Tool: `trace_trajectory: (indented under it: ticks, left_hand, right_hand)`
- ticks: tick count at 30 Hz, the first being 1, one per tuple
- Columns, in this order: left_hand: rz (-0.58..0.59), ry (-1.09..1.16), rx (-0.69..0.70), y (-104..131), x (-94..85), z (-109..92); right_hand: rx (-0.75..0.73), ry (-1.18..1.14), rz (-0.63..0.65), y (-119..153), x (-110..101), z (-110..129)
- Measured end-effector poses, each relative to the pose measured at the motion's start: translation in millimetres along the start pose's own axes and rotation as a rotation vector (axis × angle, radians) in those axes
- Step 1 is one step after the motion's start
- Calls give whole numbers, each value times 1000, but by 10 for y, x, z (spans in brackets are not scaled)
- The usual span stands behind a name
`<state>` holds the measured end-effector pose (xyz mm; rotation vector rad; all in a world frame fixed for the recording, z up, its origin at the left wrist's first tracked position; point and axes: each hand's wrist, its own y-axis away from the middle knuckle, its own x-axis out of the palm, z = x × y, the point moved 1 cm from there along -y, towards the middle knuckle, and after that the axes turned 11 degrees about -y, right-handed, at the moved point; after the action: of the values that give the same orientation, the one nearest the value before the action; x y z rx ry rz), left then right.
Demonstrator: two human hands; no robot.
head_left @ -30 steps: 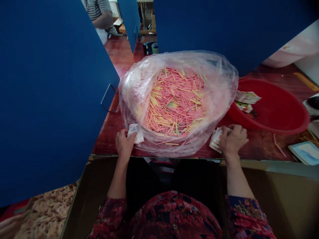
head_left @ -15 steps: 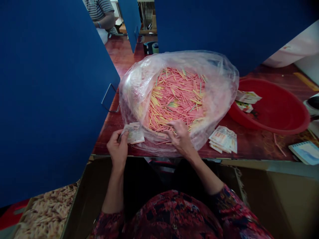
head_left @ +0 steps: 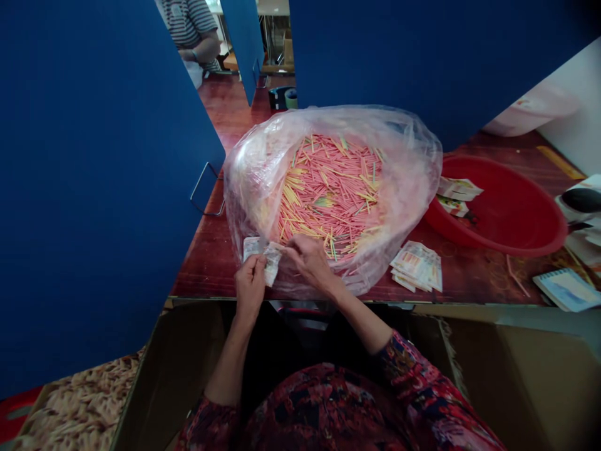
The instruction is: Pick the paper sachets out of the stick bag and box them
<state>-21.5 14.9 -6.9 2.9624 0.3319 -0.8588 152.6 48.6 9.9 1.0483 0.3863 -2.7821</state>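
Observation:
A large clear plastic bag [head_left: 408,181] stands wide open on the table, filled with short thin sticks [head_left: 333,181], mostly pink with some yellow and green ones. My left hand [head_left: 250,285] is closed on a small printed packet [head_left: 272,266] at the bag's near left edge. Just behind it lies another small packet [head_left: 251,243], partly covered. My right hand [head_left: 310,262] reaches over the bag's front rim, its fingertips pinched together beside the held packet's upper edge. What sits between those fingertips is too small to make out.
Several printed packets [head_left: 417,266] lie fanned right of the bag. Beyond them are a red basin [head_left: 516,213] with packets inside and a spiral notebook [head_left: 568,288]. Blue panels [head_left: 103,156] border the table [head_left: 201,275]. A person in a striped shirt [head_left: 195,28] is at the back left.
My right hand has moved left from above the sticks to the packet, its fingers closing. My left hand has shifted right with the packet. The view has turned slightly.

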Motion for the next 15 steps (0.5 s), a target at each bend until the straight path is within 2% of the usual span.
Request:
trace_trajectory:
  ticks: [3,5,8,15]
  left_hand:
    - [-71,-25,-22,3,-9,34]
    - [-107,-41,3,-8,-21,56]
    - [-155,-45,30,-28,-42,76]
    - [-200,-27,24,-27,-87,49]
  right_hand:
    - [126,328,-94,-55,-175,-177]
    - [142,485,-66,-91,-215,-279]
    - [100,578,-9,-133,-153,-377]
    - [30,668,-61,-172,49,-560]
